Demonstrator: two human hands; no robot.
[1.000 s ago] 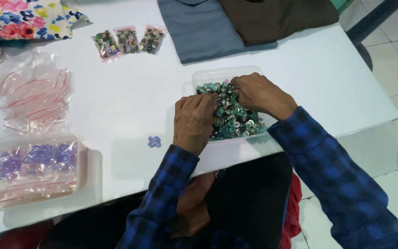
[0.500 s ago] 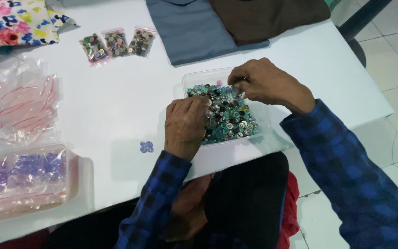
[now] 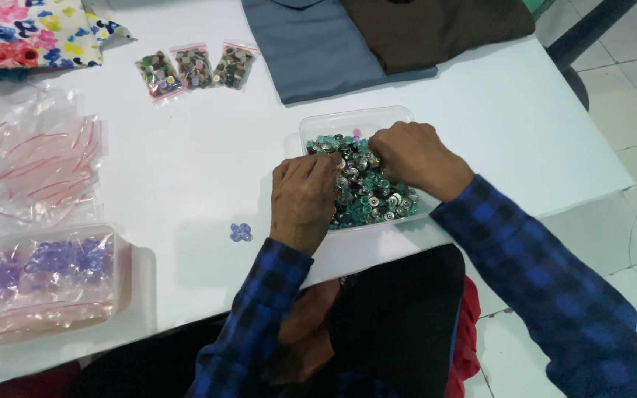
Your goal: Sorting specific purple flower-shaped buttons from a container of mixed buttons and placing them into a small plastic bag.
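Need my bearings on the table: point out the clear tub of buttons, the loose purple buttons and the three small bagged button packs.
clear tub [image 3: 348, 121], head view, bare far rim.
loose purple buttons [image 3: 240, 232], head view, centre of cluster.
three small bagged button packs [image 3: 195, 68], head view, middle bag.

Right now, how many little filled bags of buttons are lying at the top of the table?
3, side by side in a row: left bag, middle bag, right bag, beside the grey cloth.

Both hands dig into a clear plastic tub [image 3: 318, 124] heaped with teal and silver buttons [image 3: 366, 193]; the left hand [image 3: 302, 200] at its near-left edge, the right hand [image 3: 416, 156] curled above; the tub rests on a white tabletop [image 3: 186, 177].
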